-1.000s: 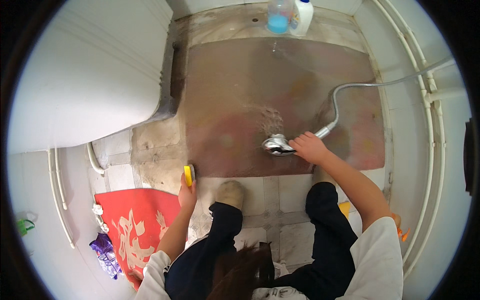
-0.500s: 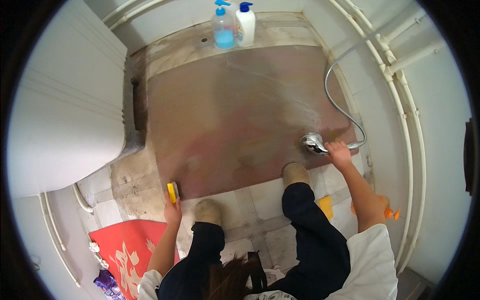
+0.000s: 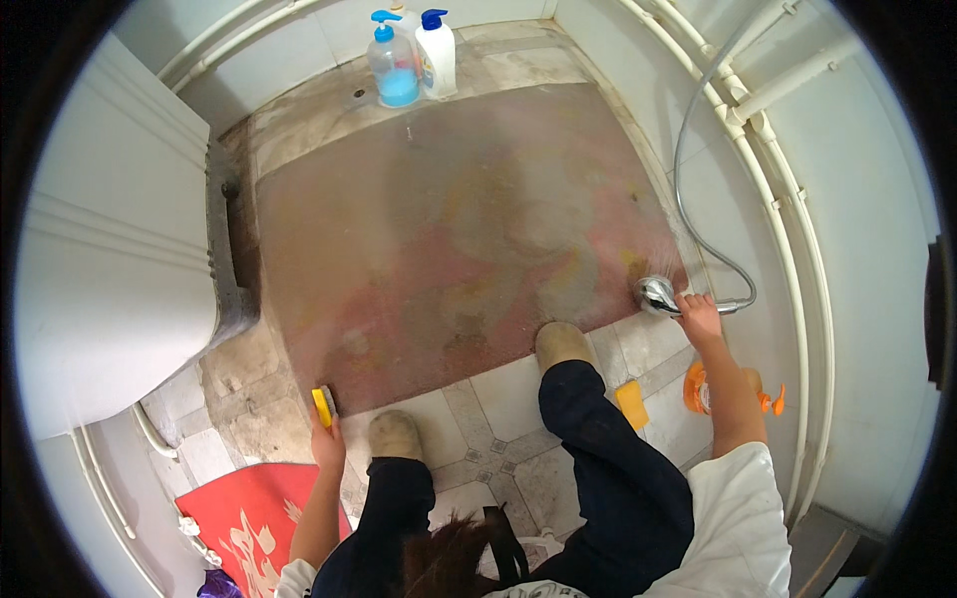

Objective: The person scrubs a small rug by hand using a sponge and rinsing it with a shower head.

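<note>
Leftward, the left hand (image 3: 328, 442) closes around a yellow-backed scrubbing brush (image 3: 321, 407), bristles facing right, at the near-left corner of a reddish-brown floor mat (image 3: 449, 269); the mat lies on the far side of both hands, long axis left to right; the right hand (image 3: 700, 317), about equally near it, forearm stretched forward, grips a chrome shower head (image 3: 656, 294) by the near-right corner.
</note>
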Demonstrator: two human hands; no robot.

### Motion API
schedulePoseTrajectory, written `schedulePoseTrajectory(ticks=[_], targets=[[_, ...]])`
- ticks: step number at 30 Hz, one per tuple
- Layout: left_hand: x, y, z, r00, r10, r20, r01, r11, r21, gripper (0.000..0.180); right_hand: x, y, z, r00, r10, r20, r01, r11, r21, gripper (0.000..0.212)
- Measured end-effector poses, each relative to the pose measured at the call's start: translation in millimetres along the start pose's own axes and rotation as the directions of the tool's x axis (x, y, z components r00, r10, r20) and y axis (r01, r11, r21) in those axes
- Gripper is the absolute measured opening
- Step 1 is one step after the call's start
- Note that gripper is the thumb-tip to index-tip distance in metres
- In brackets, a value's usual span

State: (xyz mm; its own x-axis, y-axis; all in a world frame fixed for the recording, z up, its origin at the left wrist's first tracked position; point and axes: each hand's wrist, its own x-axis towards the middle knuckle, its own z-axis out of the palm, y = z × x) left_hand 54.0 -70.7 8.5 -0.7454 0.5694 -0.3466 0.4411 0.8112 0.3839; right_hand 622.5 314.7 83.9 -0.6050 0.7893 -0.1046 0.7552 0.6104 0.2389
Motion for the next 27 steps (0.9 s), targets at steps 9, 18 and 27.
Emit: schedulePoseTrajectory(ticks=[9, 18, 27], targets=[[4.1, -5.3, 7.9, 0.979, 0.184, -0.087, -0.186, 0.982, -0.023, 0.053, 2.6, -33.2, -13.8, 0.987, -0.151, -0.058, 0.156, 0.982, 0.103, 0.040], [12.2, 36.1, 0.9, 0.964, 0.267, -0.007, -0.267, 0.963, 0.036, 0.053, 38.5, -111.4, -25.0, 0.914, -0.401, -0.068, 0.403, 0.869, 0.288, 0.041], [6.0, 39.8, -4.8, 0.966, 0.204, 0.160, -0.213, 0.976, 0.042, 0.055, 13.2, -80.1, -14.4, 0.958, -0.282, -0.048, 0.283, 0.907, 0.311, 0.037]])
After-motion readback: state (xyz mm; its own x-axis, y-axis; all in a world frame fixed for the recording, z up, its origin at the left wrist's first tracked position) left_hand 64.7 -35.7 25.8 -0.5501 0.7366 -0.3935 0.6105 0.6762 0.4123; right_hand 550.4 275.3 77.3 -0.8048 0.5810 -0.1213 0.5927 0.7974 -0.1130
